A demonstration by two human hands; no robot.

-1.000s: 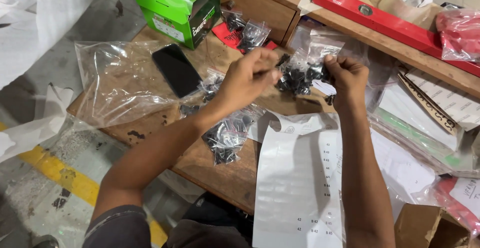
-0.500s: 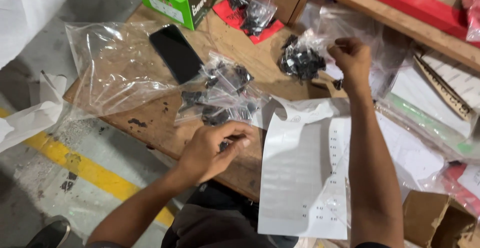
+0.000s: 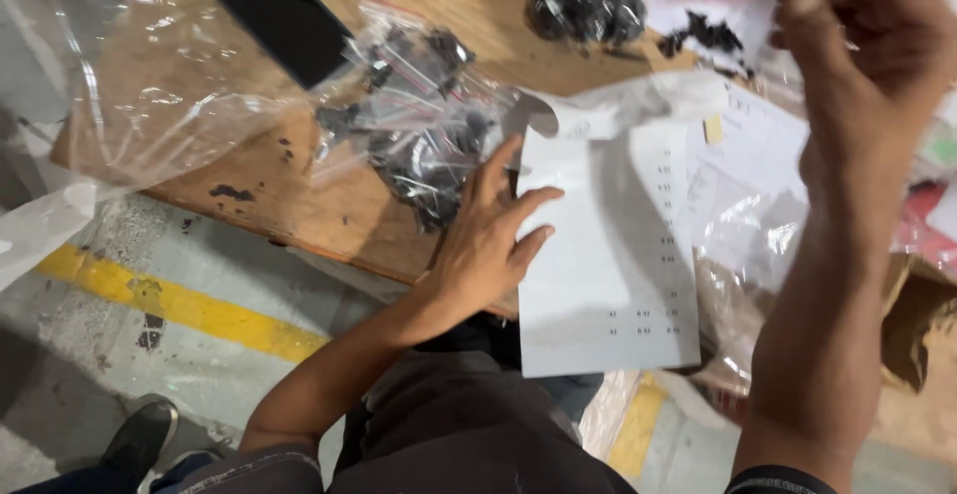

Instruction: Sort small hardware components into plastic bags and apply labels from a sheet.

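My left hand (image 3: 488, 245) lies flat with its fingers apart on the left edge of a long white paper sheet (image 3: 608, 275), which hangs over the front of the wooden table (image 3: 299, 205). Right beside its fingertips is a heap of small clear bags of black parts (image 3: 424, 140). My right hand (image 3: 857, 55) is raised at the upper right, blurred, with its fingers curled near crinkled clear plastic (image 3: 738, 195). Whether it grips anything is not visible. Another bag of black parts (image 3: 583, 0) rests on the table to its left, apart from it.
A black phone (image 3: 284, 15) lies on a big empty clear bag (image 3: 130, 85) at the table's left end. A torn cardboard box (image 3: 917, 325) sits at the right. Below are grey floor with a yellow line (image 3: 169, 305) and a dark shoe (image 3: 140, 434).
My left hand moved from the table's front edge onto the white sheet and spread its fingers. My right hand rose to the right, away from the bag of black parts. The view came closer.
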